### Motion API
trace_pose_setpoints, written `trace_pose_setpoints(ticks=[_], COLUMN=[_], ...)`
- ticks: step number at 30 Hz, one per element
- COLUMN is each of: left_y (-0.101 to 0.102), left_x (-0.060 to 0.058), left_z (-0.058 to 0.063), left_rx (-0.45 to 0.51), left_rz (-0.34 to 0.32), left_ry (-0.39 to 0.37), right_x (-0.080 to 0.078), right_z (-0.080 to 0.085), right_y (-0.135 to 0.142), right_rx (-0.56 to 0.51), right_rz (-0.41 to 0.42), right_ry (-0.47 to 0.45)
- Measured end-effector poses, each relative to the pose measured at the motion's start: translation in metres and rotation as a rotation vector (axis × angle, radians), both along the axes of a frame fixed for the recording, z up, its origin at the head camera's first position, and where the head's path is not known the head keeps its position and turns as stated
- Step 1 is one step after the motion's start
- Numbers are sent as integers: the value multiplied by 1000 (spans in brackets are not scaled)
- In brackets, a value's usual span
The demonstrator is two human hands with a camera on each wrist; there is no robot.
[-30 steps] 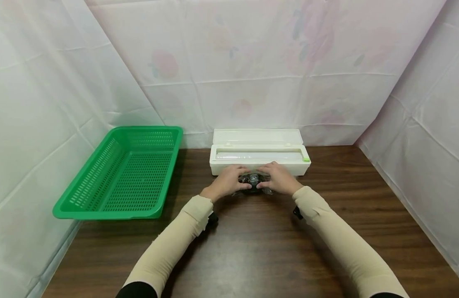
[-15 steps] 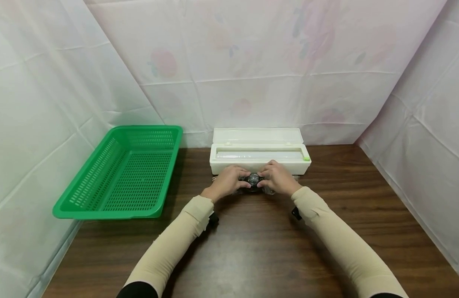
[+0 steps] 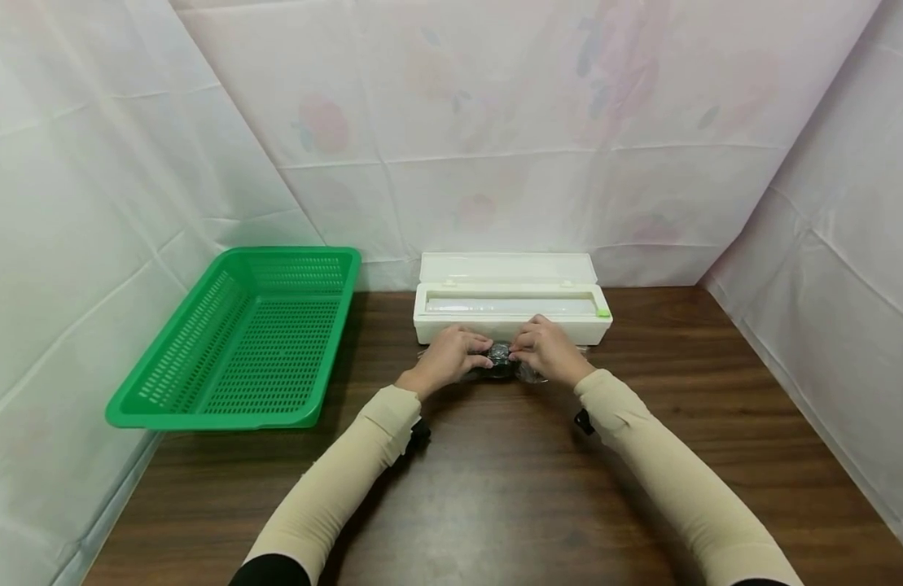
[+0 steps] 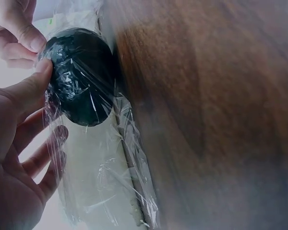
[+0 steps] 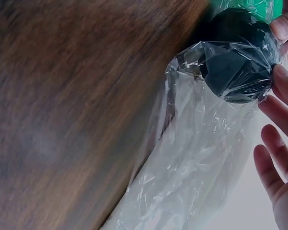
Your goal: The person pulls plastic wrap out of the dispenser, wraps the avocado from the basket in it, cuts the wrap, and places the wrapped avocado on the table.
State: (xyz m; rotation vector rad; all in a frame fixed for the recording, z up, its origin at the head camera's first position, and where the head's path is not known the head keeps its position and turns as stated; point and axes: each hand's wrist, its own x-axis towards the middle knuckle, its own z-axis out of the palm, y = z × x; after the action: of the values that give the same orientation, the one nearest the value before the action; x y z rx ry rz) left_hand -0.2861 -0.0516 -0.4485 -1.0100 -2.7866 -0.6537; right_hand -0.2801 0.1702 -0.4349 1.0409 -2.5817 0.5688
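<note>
Between the two hands is a dark, rounded object [image 4: 81,76] with a smooth surface, covered in clear cling film [image 5: 182,139]. What kind of thing it is, I cannot tell. My left hand [image 3: 449,356] holds its left side; the thumb lies on the film-covered top edge in the left wrist view. On the other side my right hand [image 3: 550,352] pinches gathered film between thumb and forefinger, against the object, its other fingers spread loosely. Loose film trails from both sides. Right behind the hands stands a white cling film dispenser [image 3: 510,330], lid raised, its roll visible inside.
A green perforated plastic basket [image 3: 315,407] stands at the left of the dark wooden table [image 3: 495,488]. A green slider [image 3: 602,313] sits at the dispenser's right end. Pale printed cloth [image 3: 451,122] hangs behind and at both sides.
The right thumb and forefinger have drawn together on the film beside the object. Film over the object looks tighter and more gathered. The left hand, basket and dispenser stay in place.
</note>
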Motion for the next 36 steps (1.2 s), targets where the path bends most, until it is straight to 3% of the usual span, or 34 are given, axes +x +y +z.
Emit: trace_pose_setpoints(ticks=[5, 13, 20, 30, 36], left_y=[1, 1, -4, -7, -8], left_x=[-1, -1, -3, -2, -2], left_z=[0, 2, 1, -3, -5], left_rx=[-5, -12, 24, 83, 105], left_rz=[-2, 37, 39, 58, 89], left_ry=[12, -78, -72, 21, -21], right_x=[-1, -3, -2, -1, -1], right_z=[1, 4, 5, -3, -3], right_y=[1, 2, 0, 4, 6], right_rx=[16, 104, 193, 76, 60], right_rz=[-35, -79, -95, -77, -73], right_ry=[-55, -159, -182, -166, -172])
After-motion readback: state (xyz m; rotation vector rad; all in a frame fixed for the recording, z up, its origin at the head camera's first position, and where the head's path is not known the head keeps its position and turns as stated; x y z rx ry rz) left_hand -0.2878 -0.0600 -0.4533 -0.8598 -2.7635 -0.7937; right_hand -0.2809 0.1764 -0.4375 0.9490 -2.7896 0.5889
